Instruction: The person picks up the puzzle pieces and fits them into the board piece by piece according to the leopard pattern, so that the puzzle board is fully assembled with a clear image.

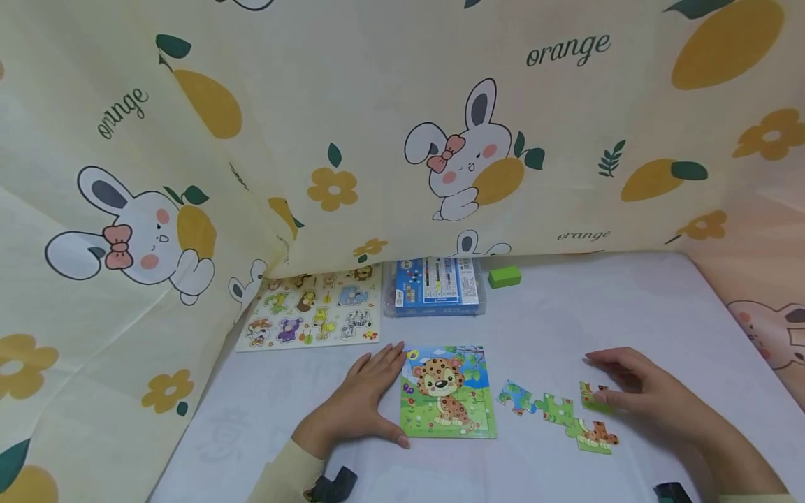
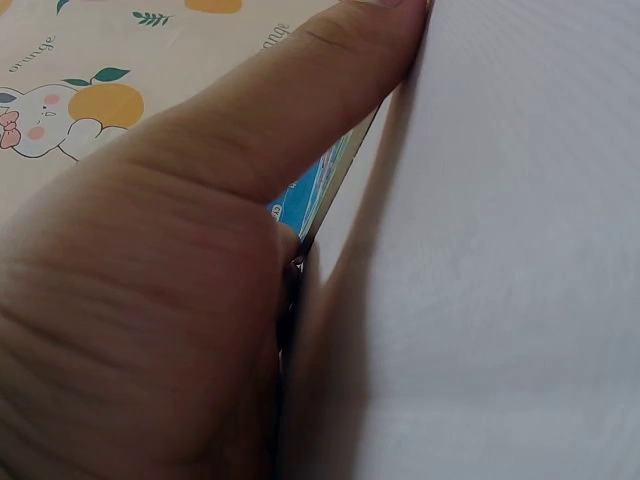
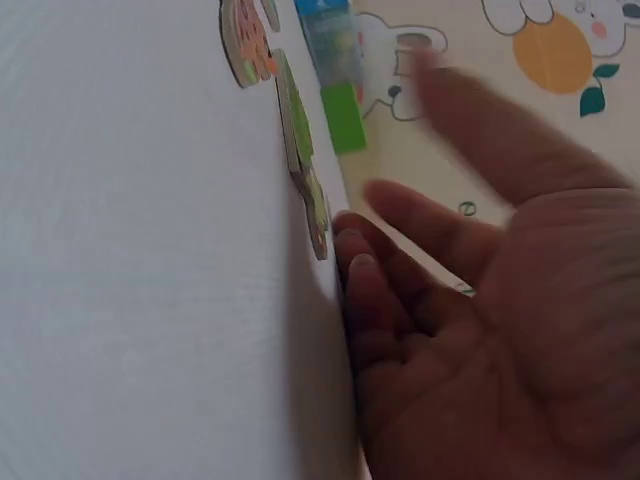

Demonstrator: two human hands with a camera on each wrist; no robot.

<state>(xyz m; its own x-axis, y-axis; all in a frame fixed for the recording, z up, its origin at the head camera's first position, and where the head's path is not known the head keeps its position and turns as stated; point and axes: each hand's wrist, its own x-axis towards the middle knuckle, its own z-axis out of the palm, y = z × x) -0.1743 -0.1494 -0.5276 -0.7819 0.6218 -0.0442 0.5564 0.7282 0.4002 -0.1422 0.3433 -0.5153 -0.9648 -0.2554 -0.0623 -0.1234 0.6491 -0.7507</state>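
In the head view, a square leopard jigsaw board (image 1: 440, 391) lies on the white tabletop. My left hand (image 1: 355, 405) rests flat along its left side, fingers spread and thumb at the lower left corner. To the right of the board are loose jigsaw pieces: a blue one (image 1: 517, 398), a green one (image 1: 557, 409) and one with leopard spots (image 1: 596, 437). My right hand (image 1: 648, 388) is over another piece (image 1: 588, 397), partly hidden by the thumb. The right wrist view shows that hand (image 3: 480, 310) with thumb apart from the loosely bent fingers, nothing between them.
Behind the board stands a clear box with a blue label (image 1: 435, 290). Left of it lies an animal picture board (image 1: 314, 314), partly under the hanging rabbit-print cloth (image 1: 377, 140). A green block (image 1: 504, 277) sits right of the box.
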